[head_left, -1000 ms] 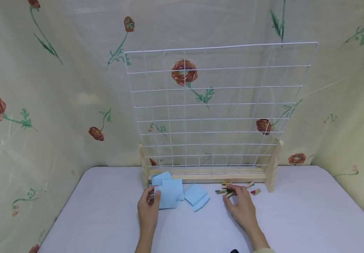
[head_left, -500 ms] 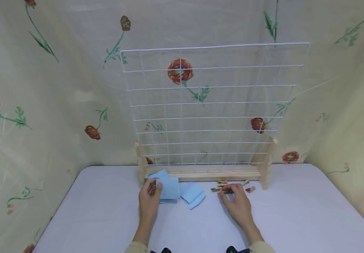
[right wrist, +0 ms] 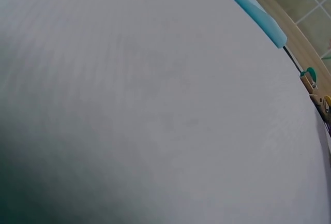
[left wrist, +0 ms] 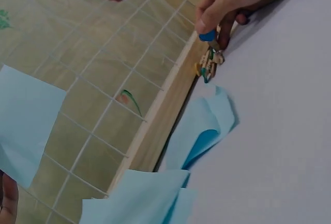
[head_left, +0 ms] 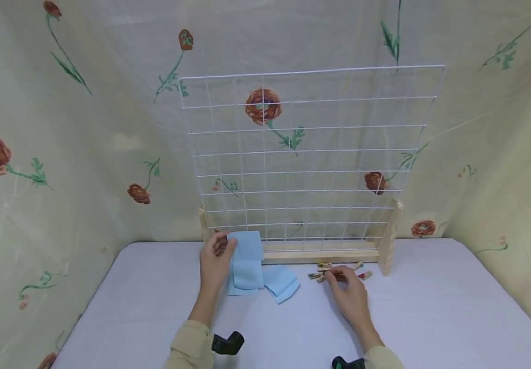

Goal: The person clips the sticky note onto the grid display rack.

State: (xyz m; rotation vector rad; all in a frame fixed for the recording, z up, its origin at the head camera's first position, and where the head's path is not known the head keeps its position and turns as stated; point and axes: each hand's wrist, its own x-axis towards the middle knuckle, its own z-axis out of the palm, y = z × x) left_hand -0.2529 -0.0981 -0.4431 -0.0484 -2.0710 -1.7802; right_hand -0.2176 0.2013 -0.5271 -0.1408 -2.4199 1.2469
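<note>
On the pale table [head_left: 150, 302] | floral cloth [head_left: 104, 123] behind | left hand [head_left: 216, 260] pinches blue paper [head_left: 247, 247] | right hand [head_left: 351, 297] pinches clothespin [left wrist: 208, 36]

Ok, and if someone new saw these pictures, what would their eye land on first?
Probably the big white grid, standing in its wooden base at the back of the table, before a flowered cloth. Then the blue sheets by the base's left part, where the left hand holds one up. To their right, the right hand pinches a blue-topped clip over a small heap of clips.
</note>
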